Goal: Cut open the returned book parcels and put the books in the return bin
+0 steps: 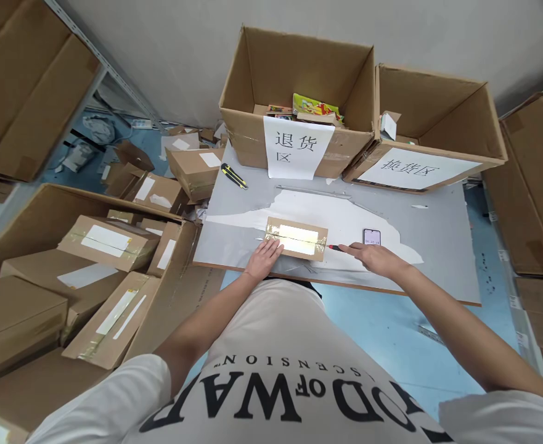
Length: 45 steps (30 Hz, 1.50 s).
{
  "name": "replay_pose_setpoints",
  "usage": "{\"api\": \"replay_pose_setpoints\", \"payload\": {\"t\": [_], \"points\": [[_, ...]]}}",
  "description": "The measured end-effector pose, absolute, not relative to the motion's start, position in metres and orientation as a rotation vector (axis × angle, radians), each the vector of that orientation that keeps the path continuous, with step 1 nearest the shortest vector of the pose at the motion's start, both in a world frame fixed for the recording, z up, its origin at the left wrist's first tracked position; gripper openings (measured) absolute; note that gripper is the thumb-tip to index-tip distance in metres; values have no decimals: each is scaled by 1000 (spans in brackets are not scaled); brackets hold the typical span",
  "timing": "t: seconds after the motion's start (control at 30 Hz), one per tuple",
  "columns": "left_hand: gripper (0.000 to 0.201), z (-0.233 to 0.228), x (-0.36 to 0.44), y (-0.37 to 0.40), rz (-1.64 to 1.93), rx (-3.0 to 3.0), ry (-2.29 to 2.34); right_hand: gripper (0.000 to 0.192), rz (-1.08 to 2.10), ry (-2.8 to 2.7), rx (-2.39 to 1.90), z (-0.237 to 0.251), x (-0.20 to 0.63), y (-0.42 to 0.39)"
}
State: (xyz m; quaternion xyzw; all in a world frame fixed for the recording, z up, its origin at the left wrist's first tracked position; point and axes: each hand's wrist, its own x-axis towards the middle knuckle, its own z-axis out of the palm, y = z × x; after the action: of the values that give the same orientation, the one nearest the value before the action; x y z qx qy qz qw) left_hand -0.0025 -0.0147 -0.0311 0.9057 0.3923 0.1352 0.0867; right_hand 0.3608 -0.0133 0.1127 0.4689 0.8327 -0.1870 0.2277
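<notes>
A small flat cardboard parcel, taped over and carrying a white label, lies on the grey table near its front edge. My left hand rests flat on the table against the parcel's left end, fingers spread. My right hand grips a red-handled cutter whose tip points at the parcel's right edge. A phone with its screen lit lies just behind my right hand.
Two open cartons with paper signs stand at the table's back, one holding packets, the other nearly bare. A yellow-black utility knife lies at back left. Stacked parcels fill a big carton on my left; more cartons line the right.
</notes>
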Motion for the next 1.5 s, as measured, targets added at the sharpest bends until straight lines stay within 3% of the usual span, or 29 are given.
{"api": "replay_pose_setpoints", "payload": {"t": [0.2,0.37,0.5,0.6,0.67,0.8,0.97,1.5], "points": [[49,-25,-2,-15,331,2688,1179,84,-619,2392,1400,104,381,-29],[48,-17,0,-12,265,2698,1197,63,-851,2429,1654,94,398,-51],[47,-6,1,-12,222,2683,1184,53,-1282,2265,2158,67,386,-73],[47,8,2,-7,182,2681,1180,63,-1799,1833,2570,42,358,-86],[58,17,5,2,132,2688,1166,73,-2086,1572,2762,29,337,-90],[103,30,21,33,12,2665,1199,82,-2355,1318,2969,16,307,-92],[124,30,38,60,-115,2619,1177,83,-2479,1278,2961,13,298,-94],[115,18,33,58,105,2488,1169,78,-2362,1469,2657,17,329,-102]]}}
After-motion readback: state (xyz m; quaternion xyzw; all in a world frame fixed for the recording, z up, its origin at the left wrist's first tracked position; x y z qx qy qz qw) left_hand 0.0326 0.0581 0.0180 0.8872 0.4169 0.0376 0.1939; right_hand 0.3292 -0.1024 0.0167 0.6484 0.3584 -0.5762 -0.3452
